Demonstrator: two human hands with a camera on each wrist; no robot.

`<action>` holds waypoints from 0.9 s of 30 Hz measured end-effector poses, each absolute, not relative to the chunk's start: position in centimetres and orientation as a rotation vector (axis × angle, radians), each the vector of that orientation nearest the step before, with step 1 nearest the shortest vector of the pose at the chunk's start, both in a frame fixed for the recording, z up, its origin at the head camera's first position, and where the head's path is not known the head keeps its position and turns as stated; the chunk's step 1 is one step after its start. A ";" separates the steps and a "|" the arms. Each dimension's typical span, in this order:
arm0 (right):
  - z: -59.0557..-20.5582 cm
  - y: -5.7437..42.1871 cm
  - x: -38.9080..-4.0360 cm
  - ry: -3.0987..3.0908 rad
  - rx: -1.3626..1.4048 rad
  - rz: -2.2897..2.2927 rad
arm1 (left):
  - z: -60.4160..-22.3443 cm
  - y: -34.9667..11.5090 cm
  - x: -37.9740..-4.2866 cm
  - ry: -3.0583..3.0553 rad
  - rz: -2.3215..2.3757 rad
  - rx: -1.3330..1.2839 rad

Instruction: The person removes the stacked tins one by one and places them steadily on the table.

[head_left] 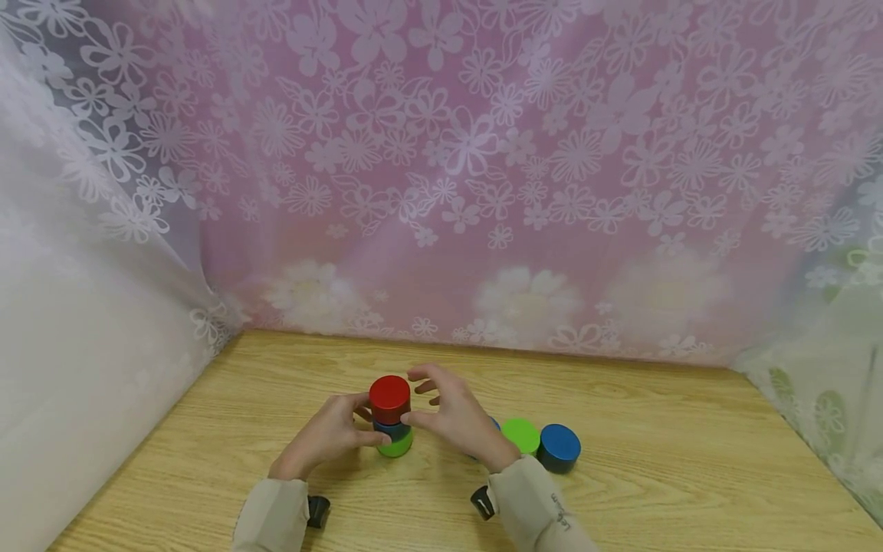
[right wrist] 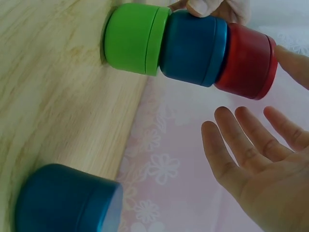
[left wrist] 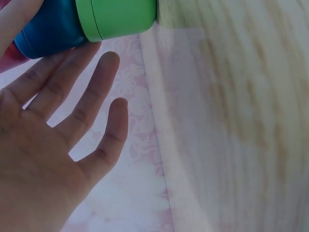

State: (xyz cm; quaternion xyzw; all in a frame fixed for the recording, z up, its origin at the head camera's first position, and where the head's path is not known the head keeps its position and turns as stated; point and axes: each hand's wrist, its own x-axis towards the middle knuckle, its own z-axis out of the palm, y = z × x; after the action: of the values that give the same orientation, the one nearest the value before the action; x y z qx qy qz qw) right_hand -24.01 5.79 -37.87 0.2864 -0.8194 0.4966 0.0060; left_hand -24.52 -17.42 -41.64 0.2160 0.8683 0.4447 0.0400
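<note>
Three small round lidded canisters stand stacked on the table: a green canister (head_left: 395,446) at the bottom, a blue canister (right wrist: 193,48) in the middle and a red canister (head_left: 389,399) on top. My left hand (head_left: 336,426) pinches the blue canister between thumb and fingers; in the left wrist view the other fingers spread out below it. At the red canister's right side is my right hand (head_left: 451,414), thumb tip right at its lid edge. The remaining right fingers (right wrist: 227,140) are spread and stand apart from the stack.
Right of the stack stand another green canister (head_left: 520,436), a blue canister (head_left: 559,448) and one more blue one, mostly hidden behind my right wrist. A flowered curtain (head_left: 483,192) hangs along the back of the wooden table (head_left: 655,475) and around its sides.
</note>
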 end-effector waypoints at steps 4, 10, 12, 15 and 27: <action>-38.0 5.5 -24.0 -2.566 0.881 1.547 | -41.6 -17.4 -24.5 2.663 1.360 0.653; -38.2 5.1 -24.1 -2.559 0.859 1.541 | -41.6 -17.4 -24.5 2.656 1.365 0.641; -38.3 5.0 -24.1 -2.550 0.854 1.549 | -41.6 -17.4 -24.6 2.656 1.366 0.642; -38.5 4.9 -24.2 -2.539 0.851 1.561 | -41.6 -17.5 -24.6 2.657 1.365 0.651; -38.8 4.2 -24.3 -2.556 0.891 1.536 | -41.8 -17.5 -24.8 2.653 1.358 0.681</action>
State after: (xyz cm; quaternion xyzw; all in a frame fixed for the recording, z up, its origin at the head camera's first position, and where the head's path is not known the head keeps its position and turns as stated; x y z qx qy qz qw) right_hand -24.30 4.16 -38.82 0.2863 -0.8211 0.4936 0.0144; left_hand -24.77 -17.54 -41.82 0.2224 0.8671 0.4438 0.0420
